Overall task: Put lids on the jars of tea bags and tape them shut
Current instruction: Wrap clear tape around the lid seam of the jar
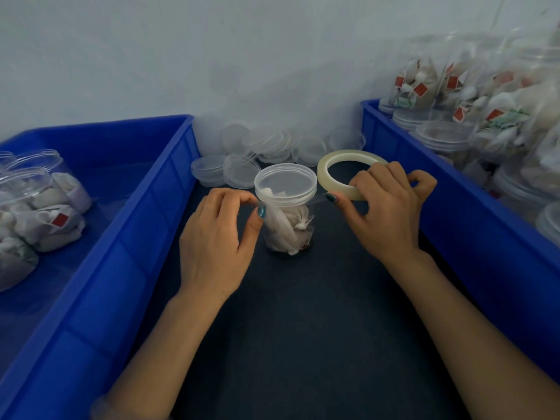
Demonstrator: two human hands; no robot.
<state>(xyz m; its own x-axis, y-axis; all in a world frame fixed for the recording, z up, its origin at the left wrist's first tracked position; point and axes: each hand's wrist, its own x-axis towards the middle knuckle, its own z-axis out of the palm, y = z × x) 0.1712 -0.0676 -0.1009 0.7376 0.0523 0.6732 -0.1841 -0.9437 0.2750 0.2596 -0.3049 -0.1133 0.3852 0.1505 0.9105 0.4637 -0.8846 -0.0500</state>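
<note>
- While it stands upright on the dark table [303, 328] between two blue bins, the clear jar [288, 228] shows pale tea bags packed inside, one with a small red tag near the bottom.
- A clear, round lid [285, 184] sits flat on the jar's mouth.
- The left hand [218, 237] is curled at the jar's left side just under the lid. Its thumb and forefinger pinch the end of a strip of tape [318, 197].
- The thin, see-through strip runs along the jar just below the lid, towards the right.
- The right hand [391, 213] grips a tape roll [323, 172], a pale, glossy ring held just right of the lid, with fingers through its hole.
- Loose lids [266, 147] lie heaped behind the jar, against the wall.
- Filled jars lie in the left bin [121, 237] and crowd the right bin [454, 237].
</note>
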